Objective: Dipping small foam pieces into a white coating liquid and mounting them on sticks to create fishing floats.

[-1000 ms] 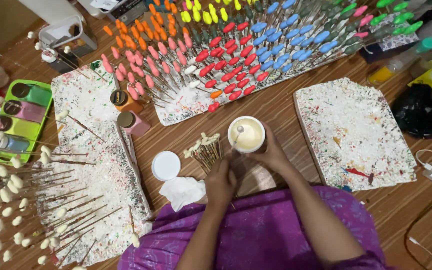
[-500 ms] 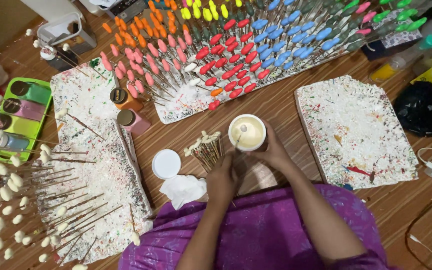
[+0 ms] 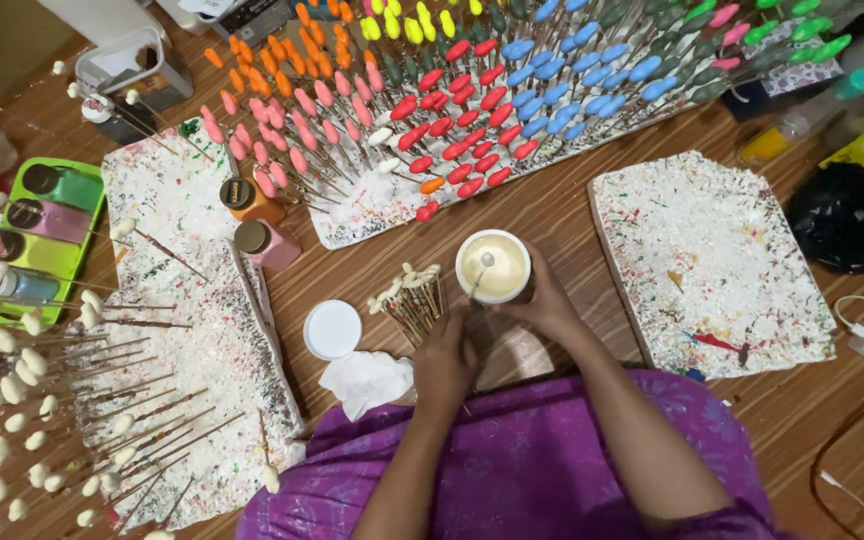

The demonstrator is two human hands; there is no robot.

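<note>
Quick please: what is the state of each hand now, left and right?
Left hand: closed on a thin stick whose tip dips into the cream paint.
Right hand: closed around the white paint jar, holding it steady on the floor.

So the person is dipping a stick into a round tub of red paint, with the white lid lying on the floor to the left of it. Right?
Not quite: the head view shows cream-white paint in the round tub, not red. The stick is dipped in it, and the white lid does lie to its left.
</note>
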